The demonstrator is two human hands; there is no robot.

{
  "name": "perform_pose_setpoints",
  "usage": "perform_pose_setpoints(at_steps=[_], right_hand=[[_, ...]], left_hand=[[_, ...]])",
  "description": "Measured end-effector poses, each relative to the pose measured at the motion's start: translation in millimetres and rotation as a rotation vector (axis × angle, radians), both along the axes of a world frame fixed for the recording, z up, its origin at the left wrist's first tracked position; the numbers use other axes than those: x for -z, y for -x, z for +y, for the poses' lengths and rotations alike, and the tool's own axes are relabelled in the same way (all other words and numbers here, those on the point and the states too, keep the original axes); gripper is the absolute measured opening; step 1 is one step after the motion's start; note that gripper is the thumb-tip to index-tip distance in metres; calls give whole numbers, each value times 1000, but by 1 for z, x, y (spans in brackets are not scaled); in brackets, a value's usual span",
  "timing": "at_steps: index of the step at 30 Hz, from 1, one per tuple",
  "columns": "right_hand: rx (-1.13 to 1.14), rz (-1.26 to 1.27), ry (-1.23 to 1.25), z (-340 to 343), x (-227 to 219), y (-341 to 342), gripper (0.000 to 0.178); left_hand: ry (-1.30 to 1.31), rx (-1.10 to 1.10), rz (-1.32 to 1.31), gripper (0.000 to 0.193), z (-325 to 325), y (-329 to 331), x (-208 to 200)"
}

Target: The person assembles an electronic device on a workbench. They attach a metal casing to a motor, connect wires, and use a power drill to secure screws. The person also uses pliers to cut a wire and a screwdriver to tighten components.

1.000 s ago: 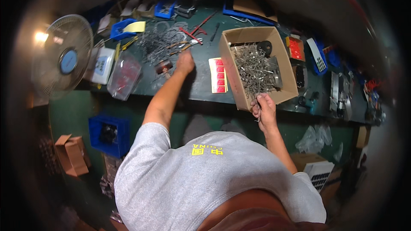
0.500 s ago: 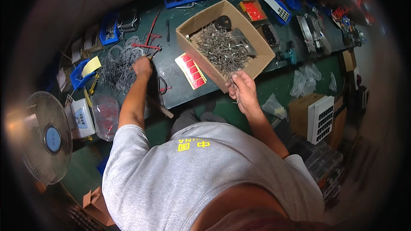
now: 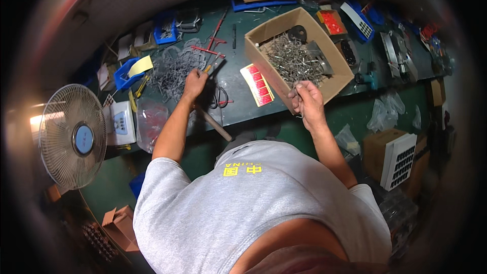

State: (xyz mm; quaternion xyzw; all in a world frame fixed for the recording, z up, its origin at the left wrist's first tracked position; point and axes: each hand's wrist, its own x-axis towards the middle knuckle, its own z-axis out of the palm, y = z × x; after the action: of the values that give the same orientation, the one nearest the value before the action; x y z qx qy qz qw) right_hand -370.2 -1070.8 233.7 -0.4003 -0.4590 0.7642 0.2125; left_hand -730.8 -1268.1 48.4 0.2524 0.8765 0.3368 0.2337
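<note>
My left hand [image 3: 195, 85] is closed around a slim tool with a yellow handle [image 3: 207, 68], whose far end I cannot make out. That hand is at the right edge of a tangled heap of thin grey parts [image 3: 175, 73] on the bench. My right hand [image 3: 309, 104] pinches a small, thin metal piece [image 3: 298, 85] over the near rim of a cardboard box [image 3: 341, 75]. Inside the box lies a heap of thin metal pieces [image 3: 289, 58], along with a black round part [image 3: 297, 33]. The fingers partly hide the pinched piece.
Between heap and box are a red tool [image 3: 209, 50], black-handled scissors [image 3: 219, 98], a wooden handle [image 3: 218, 126] and a red-and-yellow label sheet [image 3: 257, 86]. Blue bins [image 3: 165, 30] stand behind. A fan [image 3: 76, 137] is at left, a teal power tool [image 3: 366, 77] at right.
The whole view has swung, so the bench appears shifted right. More of the yellow handle shows at my left hand. Both hands remain closed, with the right still at the box's near rim.
</note>
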Motion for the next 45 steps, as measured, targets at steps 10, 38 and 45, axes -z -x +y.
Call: perform_pose_setpoints(at_steps=[10, 38, 45], right_hand=[[-174, 44, -59, -6, 5, 40, 15], [-60, 140, -198, 3, -18, 59, 13], [-93, 29, -353, -3, -11, 58, 14]], left_hand=[[-573, -151, -177, 38, 14, -51, -90], [-735, 135, -1028, 56, 58, -143, -213], [-519, 147, -1016, 43, 59, -167, -200]])
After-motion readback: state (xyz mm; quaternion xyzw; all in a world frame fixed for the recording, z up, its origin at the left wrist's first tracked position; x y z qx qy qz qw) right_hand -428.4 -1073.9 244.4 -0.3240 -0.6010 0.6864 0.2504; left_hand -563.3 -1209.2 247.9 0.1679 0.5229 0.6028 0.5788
